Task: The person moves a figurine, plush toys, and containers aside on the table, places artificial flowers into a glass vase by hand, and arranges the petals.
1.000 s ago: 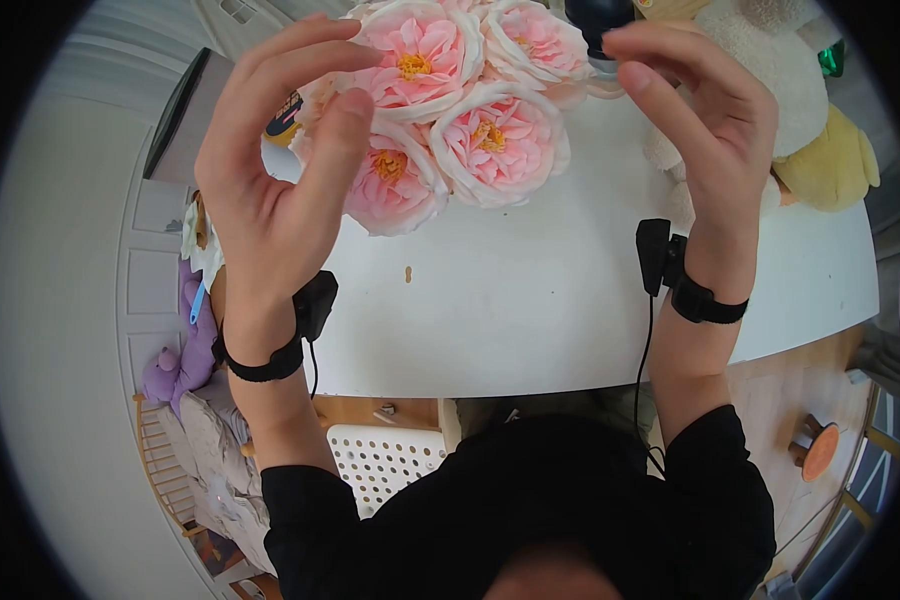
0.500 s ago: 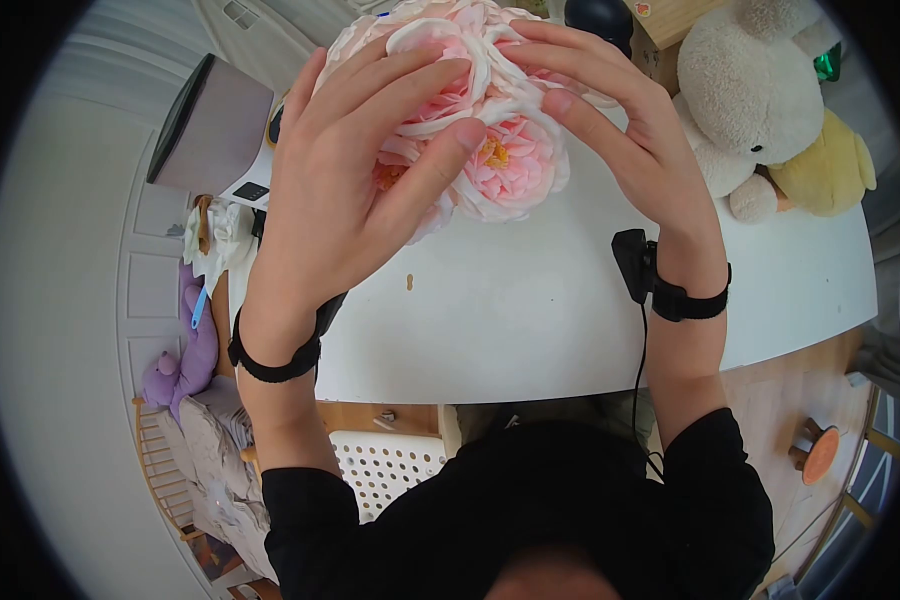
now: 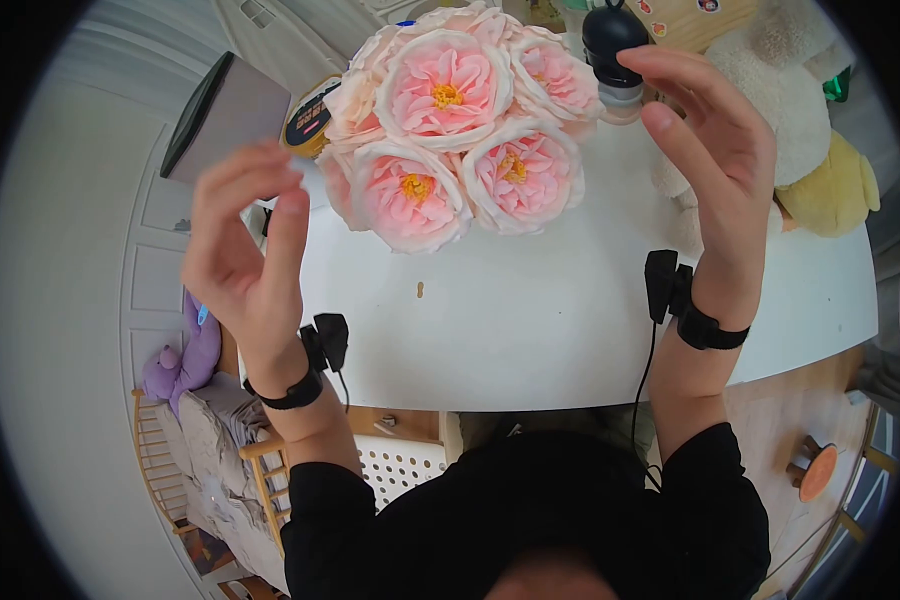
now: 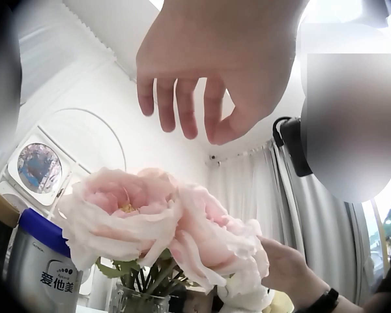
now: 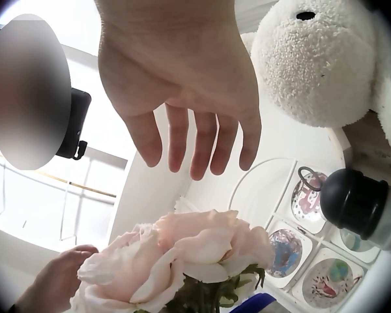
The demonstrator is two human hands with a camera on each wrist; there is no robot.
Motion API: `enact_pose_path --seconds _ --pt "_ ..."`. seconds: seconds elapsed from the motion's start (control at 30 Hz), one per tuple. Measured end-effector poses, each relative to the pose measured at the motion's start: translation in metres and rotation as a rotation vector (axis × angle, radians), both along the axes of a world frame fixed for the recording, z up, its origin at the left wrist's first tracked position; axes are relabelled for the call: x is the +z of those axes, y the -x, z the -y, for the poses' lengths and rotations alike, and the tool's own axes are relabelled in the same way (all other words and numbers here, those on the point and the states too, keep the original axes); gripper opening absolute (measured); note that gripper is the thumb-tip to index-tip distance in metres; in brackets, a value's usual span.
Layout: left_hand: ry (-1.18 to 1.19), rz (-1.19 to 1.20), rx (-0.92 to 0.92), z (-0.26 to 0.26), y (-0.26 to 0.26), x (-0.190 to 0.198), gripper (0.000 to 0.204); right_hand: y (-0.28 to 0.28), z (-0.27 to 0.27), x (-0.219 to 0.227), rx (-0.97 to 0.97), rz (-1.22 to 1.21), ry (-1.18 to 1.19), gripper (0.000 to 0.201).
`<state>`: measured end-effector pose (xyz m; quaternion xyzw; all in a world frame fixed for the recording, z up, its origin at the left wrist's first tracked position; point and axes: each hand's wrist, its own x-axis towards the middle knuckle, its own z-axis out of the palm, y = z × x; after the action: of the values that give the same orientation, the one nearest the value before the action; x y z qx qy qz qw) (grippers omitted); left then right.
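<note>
A bouquet of pink and white roses with yellow centres stands between my two hands on the white table. In the left wrist view its green stems go down into a clear glass vase. My left hand is raised to the left of the blooms, fingers loosely bent and holding nothing. On the other side hovers my right hand, relaxed and apart from the petals, near a bottle with a black top.
A white plush toy and a yellow plush sit at the right. Behind the flowers is a can with a blue lid. A grey box-shaped appliance stands at the left. The white table has its front edge near my body.
Both hands came in over the roses half a second ago, touching the blooms, then drew apart to either side. The bouquet now shows fully, slightly lower in the head view.
</note>
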<state>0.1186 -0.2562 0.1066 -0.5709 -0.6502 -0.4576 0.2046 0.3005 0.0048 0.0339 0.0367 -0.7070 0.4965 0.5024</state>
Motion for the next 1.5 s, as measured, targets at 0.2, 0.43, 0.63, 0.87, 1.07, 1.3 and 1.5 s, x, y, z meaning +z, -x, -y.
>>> enact_pose_path --seconds 0.2,0.43,0.63,0.87,1.07,1.3,1.5 --pt "0.827 0.613 -0.227 0.048 0.027 -0.066 0.028 -0.003 -0.004 0.0 -0.003 0.03 0.002 0.023" --pt "0.76 0.563 -0.186 -0.031 0.021 -0.122 0.06 0.001 0.011 0.005 0.034 0.104 -0.065 0.025" --pt "0.475 0.528 -0.289 -0.091 0.032 -0.138 0.061 -0.006 0.016 0.011 0.044 0.127 -0.028 0.031" --pt "0.109 0.543 -0.364 -0.126 0.032 -0.158 0.06 -0.002 0.015 0.009 0.005 0.07 0.07 0.03" --pt "-0.126 0.611 -0.459 -0.128 0.042 -0.192 0.06 0.005 0.019 0.007 -0.016 0.117 0.092 0.031" --pt "-0.222 0.746 -0.76 -0.096 0.051 -0.176 0.059 0.015 0.021 0.003 -0.015 0.155 0.088 0.031" --pt "-0.359 0.875 -1.036 -0.079 0.044 -0.165 0.058 0.015 0.023 0.003 -0.032 0.137 0.114 0.031"
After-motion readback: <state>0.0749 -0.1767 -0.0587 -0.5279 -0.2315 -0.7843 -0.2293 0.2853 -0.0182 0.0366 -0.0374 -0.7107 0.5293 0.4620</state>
